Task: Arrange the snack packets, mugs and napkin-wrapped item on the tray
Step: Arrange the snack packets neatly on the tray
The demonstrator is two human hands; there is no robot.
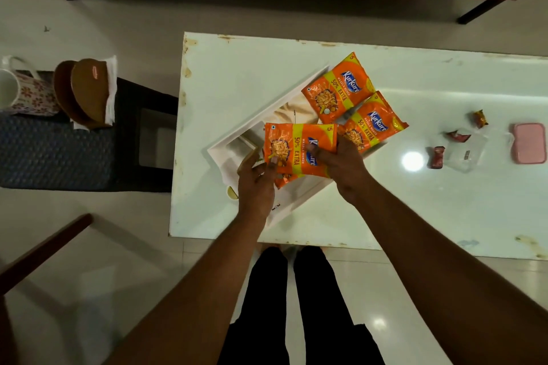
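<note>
Packets going on now: two orange foil snack packets (338, 89) lie on the far right of the white rectangular tray (228, 166). A third orange packet (296, 148) hovers over its middle, pinched at its edges by the left hand (255, 184) and right hand (344, 166). An orange sliver (283, 181), perhaps a fourth, peeks out beneath. One floral mug (35, 95) and the brown napkin-wrapped item (89, 92) wait far left, off the tray.

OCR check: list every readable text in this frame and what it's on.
"Kurkure": brand on the far packet, the right packet and, partly covered by fingers, the held packet.
"MASALA MUNCH": under the brand on all three packets.
"50% EXTRA": yellow band on all three.
"5": corner of the far and held packets.
Unreadable: small dark print on the tray rim; anything on the candy wrappers.
</note>
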